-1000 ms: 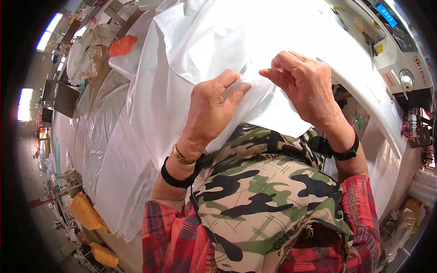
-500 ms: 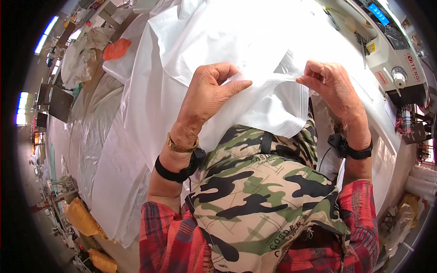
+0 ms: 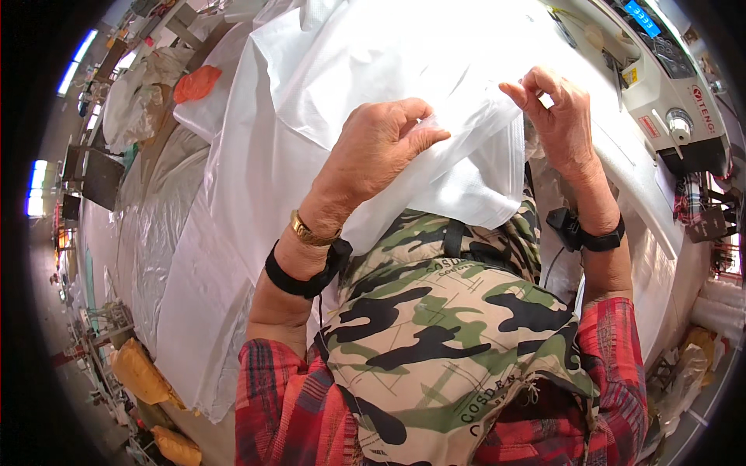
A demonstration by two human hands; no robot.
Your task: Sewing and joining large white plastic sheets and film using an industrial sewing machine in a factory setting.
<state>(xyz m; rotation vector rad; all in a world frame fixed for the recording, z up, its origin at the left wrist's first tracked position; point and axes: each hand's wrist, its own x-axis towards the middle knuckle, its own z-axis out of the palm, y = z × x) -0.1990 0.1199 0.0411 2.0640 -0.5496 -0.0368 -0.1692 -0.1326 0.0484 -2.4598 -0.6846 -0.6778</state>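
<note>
Two bare hands at work on a white sheet (image 3: 470,175), seen from above. The sheet lies in loose folds across the upper middle of the view, spreads to the left, and falls over the lap onto a camouflage-patterned apron (image 3: 458,326). The left hand (image 3: 374,147) is at the sheet, its thumb and index finger closed in a pinch on a fold of the material. The right hand (image 3: 561,116) is raised beside the sheet's right-hand part, well apart from the left; its fingers are curled, with the thumb close to the index finger. Whether these fingers grip the sheet's edge or only hover next to it cannot be told, the white material being overexposed there.

The left wrist carries a gold-coloured watch (image 3: 311,233) and, below it, a black band (image 3: 291,276); the right wrist bears a second black band with a small box (image 3: 583,231). Both sleeves are red plaid. At the upper right stands a white machine (image 3: 657,97) with a blue display (image 3: 642,17) and a round knob (image 3: 679,126); beneath the right hand's side runs the curved edge of a white surface (image 3: 643,210). At the left are an orange-red piece of material (image 3: 196,84) and clear plastic film (image 3: 159,225).
</note>
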